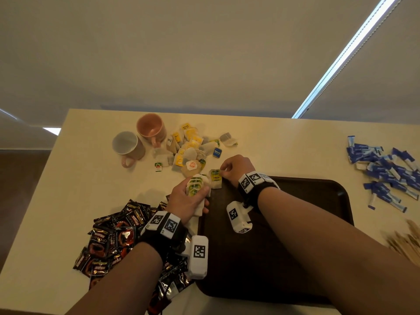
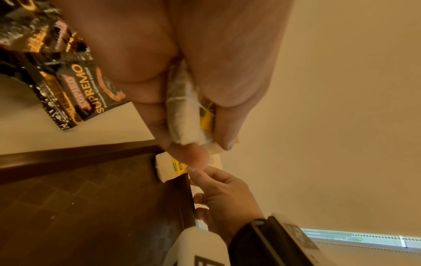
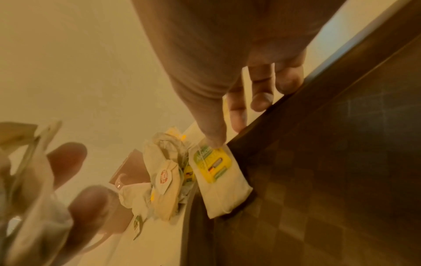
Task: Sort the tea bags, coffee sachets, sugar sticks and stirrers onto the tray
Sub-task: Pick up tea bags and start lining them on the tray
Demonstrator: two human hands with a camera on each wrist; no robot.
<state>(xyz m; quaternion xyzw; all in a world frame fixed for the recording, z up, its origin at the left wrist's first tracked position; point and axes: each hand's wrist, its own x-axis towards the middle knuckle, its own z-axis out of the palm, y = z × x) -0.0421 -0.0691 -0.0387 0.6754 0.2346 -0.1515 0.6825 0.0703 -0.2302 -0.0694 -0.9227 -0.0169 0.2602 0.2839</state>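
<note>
Head view: only this one gives the whole layout. Cream bench [image 1: 95, 178] w/ dark tray [image 1: 318, 201] at lower centre-right. Left hand [image 1: 188, 201], centre frame, fingers curled round a stack of tea bags [image 1: 195, 186]; approx. 3 green tags show, exact no. unclear. Right hand [image 1: 236, 169] pinches one tea bag [image 1: 215, 179] lying over the tray's upper-left corner. Loose tea bag pile [image 1: 191, 151] above the hands, too tangled to count. 2 mugs: white mug [image 1: 128, 145] & pink mug [image 1: 151, 127], upper left. Coffee sachets [image 1: 109, 239] heaped lower left, partly under the left arm. Sugar sticks [image 1: 386, 169] at right edge; stirrers [image 1: 406, 242] lower right, cut off by the frame. Left wrist view: close-up of the grip, thumb & fingers clamped on the stack [image 2: 182, 108] seen edge-on, count not readable; one sachet [image 2: 75, 95] at left reads "Kopiko Supremo"; the other hand [image 2: 223, 194] at lower centre touches the single bag [image 2: 169, 169] on the tray rim [image 2: 68, 158]. Right wrist view: blurry; thumb tip [image 3: 214, 133] pressing the bag's [image 3: 218, 180] top end, bag half on the tray [image 3: 318, 162]; pile [image 3: 166, 176] behind it; left fingers [image 3: 68, 158] smeared at lower left.
</note>
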